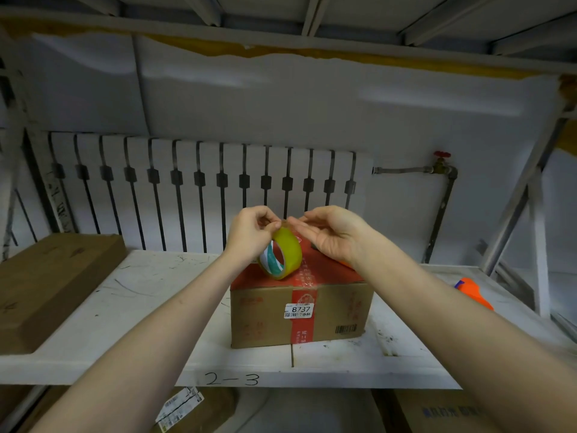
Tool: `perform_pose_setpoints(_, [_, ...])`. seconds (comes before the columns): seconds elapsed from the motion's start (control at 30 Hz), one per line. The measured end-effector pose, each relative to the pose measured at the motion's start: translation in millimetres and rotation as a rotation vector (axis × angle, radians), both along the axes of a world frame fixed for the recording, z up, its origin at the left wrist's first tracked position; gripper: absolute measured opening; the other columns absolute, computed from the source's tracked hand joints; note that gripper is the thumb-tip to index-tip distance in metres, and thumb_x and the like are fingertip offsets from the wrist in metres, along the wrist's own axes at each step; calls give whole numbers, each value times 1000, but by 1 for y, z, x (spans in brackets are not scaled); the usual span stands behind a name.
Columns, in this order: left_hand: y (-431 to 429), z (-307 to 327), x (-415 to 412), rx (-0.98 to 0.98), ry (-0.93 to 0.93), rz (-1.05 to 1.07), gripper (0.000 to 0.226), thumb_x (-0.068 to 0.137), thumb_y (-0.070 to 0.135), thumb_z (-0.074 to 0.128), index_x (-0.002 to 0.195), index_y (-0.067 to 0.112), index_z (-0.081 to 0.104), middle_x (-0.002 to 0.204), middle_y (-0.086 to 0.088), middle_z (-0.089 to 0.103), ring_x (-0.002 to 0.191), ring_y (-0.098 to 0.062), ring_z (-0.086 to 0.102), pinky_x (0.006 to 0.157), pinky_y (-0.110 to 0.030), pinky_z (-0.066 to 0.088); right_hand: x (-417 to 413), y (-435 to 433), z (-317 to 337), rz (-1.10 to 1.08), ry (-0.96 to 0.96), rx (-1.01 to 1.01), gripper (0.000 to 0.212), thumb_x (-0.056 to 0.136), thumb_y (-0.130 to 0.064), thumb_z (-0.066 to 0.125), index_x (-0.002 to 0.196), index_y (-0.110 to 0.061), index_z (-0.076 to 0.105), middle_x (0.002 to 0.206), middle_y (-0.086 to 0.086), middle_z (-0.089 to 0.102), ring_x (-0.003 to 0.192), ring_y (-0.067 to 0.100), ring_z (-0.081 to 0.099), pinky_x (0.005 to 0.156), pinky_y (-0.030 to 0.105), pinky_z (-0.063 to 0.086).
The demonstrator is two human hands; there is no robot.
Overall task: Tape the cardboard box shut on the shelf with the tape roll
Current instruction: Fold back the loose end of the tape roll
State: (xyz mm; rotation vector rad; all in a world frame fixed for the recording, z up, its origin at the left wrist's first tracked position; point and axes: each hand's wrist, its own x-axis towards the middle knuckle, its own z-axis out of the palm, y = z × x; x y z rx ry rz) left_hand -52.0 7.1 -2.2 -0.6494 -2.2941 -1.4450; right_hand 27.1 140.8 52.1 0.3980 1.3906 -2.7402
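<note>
A small cardboard box (265, 317) with a red top, a red tape strip and a white label reading 8737 stands in the middle of the white shelf (140, 307). Above its top I hold a roll of yellowish clear tape (288, 245), tilted, its lower rim near the box lid. My left hand (249, 235) grips the roll at its upper left, thumb and fingers pinched at the top edge. My right hand (331, 234) is at the roll's upper right, its fingertips touching the top of the roll where the tape end seems to lie.
A flat brown carton (53, 285) lies on the shelf at the left. An orange object (474, 292) rests at the right, and another orange thing peeks from behind my right wrist. A radiator (199, 189) and a pipe with a red valve stand behind. More boxes sit below the shelf edge marked 2-3.
</note>
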Motion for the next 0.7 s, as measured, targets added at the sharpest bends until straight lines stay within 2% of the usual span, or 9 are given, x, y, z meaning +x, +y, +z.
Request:
perform_pose_setpoints(0.13, [4,2,3,-4,25,-8,5,83,9,68,79,11,69,77,-1,66,80,-17,63,76,-32,54,3,6,3,33,-2,108,13,94,7,41,94,9,54,91,28,60,113,37,61,88,34,55])
perform_pose_setpoints(0.23, [10,4,7,-15,35,-15,7,83,8,67,78,13,69,77,0,65,80,-15,62,75,-29,53,7,10,4,26,-10,380,20,93,6,44,111,11,50,93,27,64,85,29,69,61,28,60])
perform_pose_setpoints(0.27, [11,4,7,-8,34,-10,7,84,8,67,78,13,69,77,1,65,79,-13,61,74,-27,52,10,13,5,-6,-6,505,22,92,5,46,113,11,50,96,27,64,79,26,69,58,27,59])
perform_pose_setpoints(0.3, [12,5,7,11,23,-7,7,84,8,66,79,12,68,78,1,64,78,-11,60,72,-24,51,11,17,5,-52,5,661,24,92,3,50,114,11,51,97,25,65,76,24,68,60,27,59])
perform_pose_setpoints(0.37, [10,6,8,64,-27,-28,6,85,6,64,82,9,68,79,1,63,75,-5,58,69,-18,49,11,29,2,-151,64,971,28,91,-2,53,117,10,55,88,20,68,77,19,68,76,32,58])
perform_pose_setpoints(0.43, [8,8,8,94,-80,-81,5,86,6,65,87,5,69,79,0,63,74,-4,58,67,-16,50,7,37,-4,-236,144,1136,32,90,-6,56,120,6,57,81,14,71,83,17,69,93,40,53])
perform_pose_setpoints(0.47, [8,9,9,105,-103,-108,5,85,5,65,87,4,70,78,0,64,74,-6,59,66,-16,52,5,39,-9,-262,178,1194,34,90,-8,57,122,3,57,82,12,72,89,19,69,97,41,51])
perform_pose_setpoints(0.57, [9,14,10,131,-137,-172,4,84,2,65,84,4,69,75,0,64,72,-8,59,61,-10,52,-4,38,-23,-274,263,1354,37,89,-11,59,125,-5,57,111,9,68,106,21,63,98,36,49])
perform_pose_setpoints(0.7, [8,23,5,146,-194,-264,13,84,1,65,76,11,67,76,-4,64,70,-11,60,60,-12,52,-17,35,-35,-201,374,1287,42,87,-18,65,126,-8,55,114,1,61,102,16,63,90,27,49])
